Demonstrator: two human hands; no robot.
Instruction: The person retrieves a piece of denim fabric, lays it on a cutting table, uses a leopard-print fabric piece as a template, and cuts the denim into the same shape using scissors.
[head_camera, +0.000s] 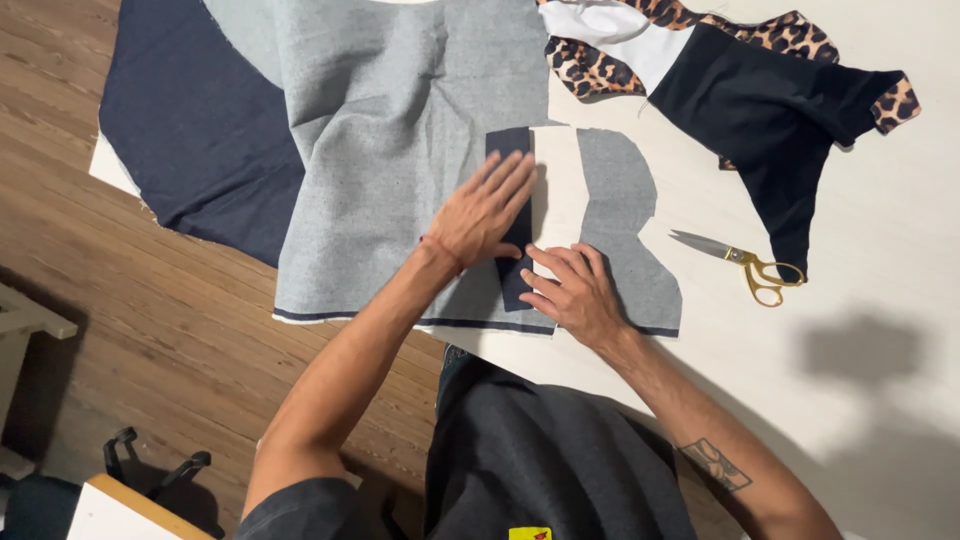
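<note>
Hands press flat, fingers spread: right hand (575, 290) nearest, left hand (487, 210) beyond, both on a dark folded strip (514, 222) lying on grey denim (390, 150). The strip's long axis runs away from the person; its middle is hidden. Scissors (740, 260) lie right.

1. Dark grey short-sleeved T-shirt, sleeve hems up near the shoulders, forearms bare down to the fingers.
2. Small yellow patch with a red mark low on the shirt front.
3. Thin red string around the left hand's (482, 212) wrist, just behind the fingers.
4. Dark tattoo on the forearm, well back from the right hand (572, 292).
</note>
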